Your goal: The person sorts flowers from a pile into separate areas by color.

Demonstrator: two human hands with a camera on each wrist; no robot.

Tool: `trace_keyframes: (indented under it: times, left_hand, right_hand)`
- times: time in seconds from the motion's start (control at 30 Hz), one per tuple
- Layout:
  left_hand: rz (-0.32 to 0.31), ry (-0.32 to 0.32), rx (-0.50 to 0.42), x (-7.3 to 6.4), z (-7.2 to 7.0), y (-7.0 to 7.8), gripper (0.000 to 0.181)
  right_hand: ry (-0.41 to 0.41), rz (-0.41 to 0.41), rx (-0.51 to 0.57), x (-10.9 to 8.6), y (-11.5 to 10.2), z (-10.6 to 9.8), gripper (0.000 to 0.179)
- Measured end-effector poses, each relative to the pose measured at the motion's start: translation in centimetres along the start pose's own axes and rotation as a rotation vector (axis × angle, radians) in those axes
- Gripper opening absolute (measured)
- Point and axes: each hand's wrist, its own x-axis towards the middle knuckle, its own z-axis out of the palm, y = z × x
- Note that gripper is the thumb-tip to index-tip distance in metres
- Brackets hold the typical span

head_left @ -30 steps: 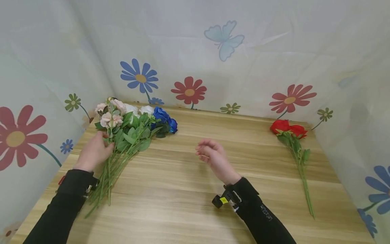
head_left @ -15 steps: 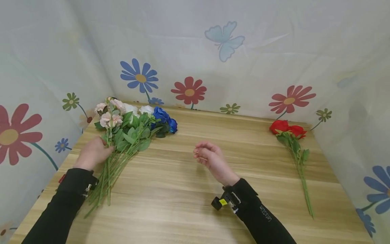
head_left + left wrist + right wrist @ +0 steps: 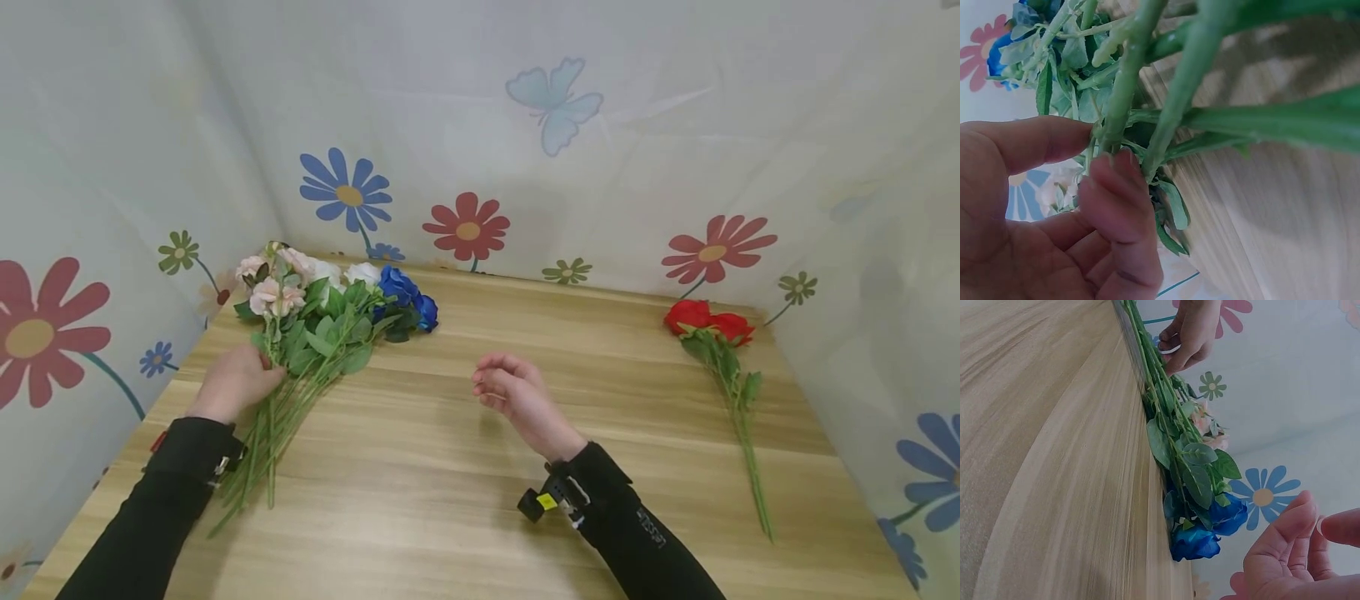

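In the head view my left hand (image 3: pixel 238 383) is at the left of the flower pile, just below the pink flowers (image 3: pixel 276 296). Up close in the left wrist view, the thumb and fingers of that hand (image 3: pixel 1085 200) pinch a green stem (image 3: pixel 1121 94). White flowers (image 3: pixel 363 273) and blue roses (image 3: pixel 399 285) lie beside the pink ones, with leaves (image 3: pixel 330 333) and long stems (image 3: pixel 288 417) stretching toward the near side. Over the middle of the table, my right hand (image 3: pixel 525 402) hovers with loosely bent fingers and nothing in them.
Two red roses (image 3: pixel 688 315) lie on the right of the wooden table (image 3: pixel 450 500), their stems pointing toward the near edge. A printed curtain (image 3: pixel 630 167) with flowers and a butterfly surrounds the table's back and sides.
My left hand has slid slightly down along the stems, and its fingers have closed in on one. The right hand has barely shifted left. The flowers lie as before.
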Motion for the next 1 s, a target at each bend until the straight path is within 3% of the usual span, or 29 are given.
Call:
trace_keyframes:
  times: [0.3, 0.57, 0.73, 0.83, 1.0]
  left_hand:
    - [0.019, 0.015, -0.092, -0.31, -0.06, -0.63, 0.041]
    - [0.034, -0.039, -0.168, -0.24, -0.04, -0.52, 0.039]
    - [0.037, -0.110, -0.243, -0.27, -0.34, -0.28, 0.024]
    - [0.036, -0.134, -0.293, -0.37, -0.48, -0.14, 0.030]
    - [0.028, -0.096, -0.326, -0.78, -0.60, 0.03, 0.038]
  right_hand:
    - [0.012, 0.003, 0.006, -0.04, 0.17, -0.08, 0.012]
    - [0.021, 0.017, 0.010, -0.18, 0.17, -0.05, 0.013]
    - [0.021, 0.019, 0.011, -0.06, 0.26, -0.18, 0.011]
    - [0.020, 0.020, 0.014, -0.02, 0.37, -0.29, 0.011]
    - [0.023, 0.022, 0.020, 0.10, 0.59, -0.44, 0.010]
